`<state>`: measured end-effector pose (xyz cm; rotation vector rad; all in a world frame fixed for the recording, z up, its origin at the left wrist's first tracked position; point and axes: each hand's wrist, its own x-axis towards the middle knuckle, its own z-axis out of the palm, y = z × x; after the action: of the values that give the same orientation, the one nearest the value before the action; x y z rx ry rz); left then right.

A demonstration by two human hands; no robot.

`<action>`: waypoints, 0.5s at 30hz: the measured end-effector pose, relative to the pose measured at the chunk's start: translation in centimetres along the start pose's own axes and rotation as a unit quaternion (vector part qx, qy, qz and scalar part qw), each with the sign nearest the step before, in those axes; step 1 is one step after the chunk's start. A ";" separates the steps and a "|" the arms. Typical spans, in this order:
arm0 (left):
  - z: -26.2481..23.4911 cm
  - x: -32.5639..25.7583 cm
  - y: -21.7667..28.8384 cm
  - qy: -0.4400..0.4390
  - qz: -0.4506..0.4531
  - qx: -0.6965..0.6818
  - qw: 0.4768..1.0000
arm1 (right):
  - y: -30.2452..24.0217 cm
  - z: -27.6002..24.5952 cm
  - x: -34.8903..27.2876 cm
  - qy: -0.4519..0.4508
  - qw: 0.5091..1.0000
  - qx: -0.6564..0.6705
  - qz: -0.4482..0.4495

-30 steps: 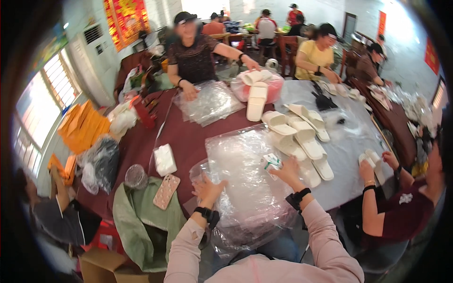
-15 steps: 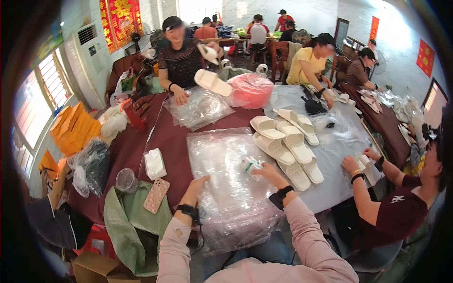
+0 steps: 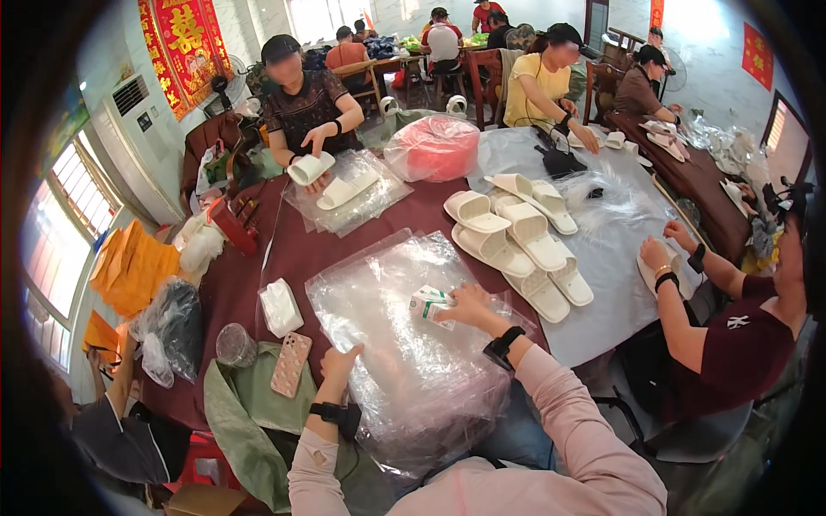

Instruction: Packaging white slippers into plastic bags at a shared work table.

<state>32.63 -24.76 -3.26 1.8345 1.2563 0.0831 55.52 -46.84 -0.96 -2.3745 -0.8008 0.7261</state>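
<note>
A stack of clear plastic bags [image 3: 387, 301] lies in front of me, its near end hanging toward my lap. My left hand [image 3: 341, 365] is closed on the left edge of the stack, thumb on top. Over the bags, my right hand [image 3: 473, 310] holds a small white and green box [image 3: 429, 303], its fingers wrapped around the right end. Right of the bags, several cream slide sandals [image 3: 527, 245] are piled in overlapping rows.
A phone [image 3: 292, 365] rests on green cloth [image 3: 258, 396], near a tissue pack [image 3: 280, 307] and a clear round container [image 3: 236, 348]. Across the table, a co-worker handles a sandal [image 3: 311, 168] beside a red roll in plastic [image 3: 433, 148]. Another co-worker's hands [image 3: 661, 255] work at the right.
The box in my right hand has turned and moved slightly left over the bags. My left hand has shifted down and left. The person opposite has lowered the sandals toward the bags there.
</note>
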 end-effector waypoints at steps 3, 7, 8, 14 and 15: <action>0.4 -1.3 0.6 0.085 -0.012 0.191 0.978 | 1.3 0.7 0.3 0.081 0.994 -0.072 0.011; 2.1 -1.0 1.4 0.091 0.004 0.141 0.986 | 3.2 0.2 1.2 0.076 0.994 0.065 0.051; 2.8 -0.3 1.3 0.081 0.053 -0.071 0.993 | 3.2 -0.3 1.2 0.053 0.992 0.102 0.050; 5.3 5.3 -1.1 0.113 0.158 -0.218 0.956 | 1.8 -1.1 0.4 0.178 0.952 -0.248 -0.026; 5.4 5.8 -1.5 0.119 0.158 -0.223 0.955 | 1.1 -1.6 0.2 0.179 0.951 -0.251 -0.033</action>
<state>37.03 -23.47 -9.86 1.6365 0.9855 0.7249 57.05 -47.97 -0.57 -2.7906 -0.9819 0.0455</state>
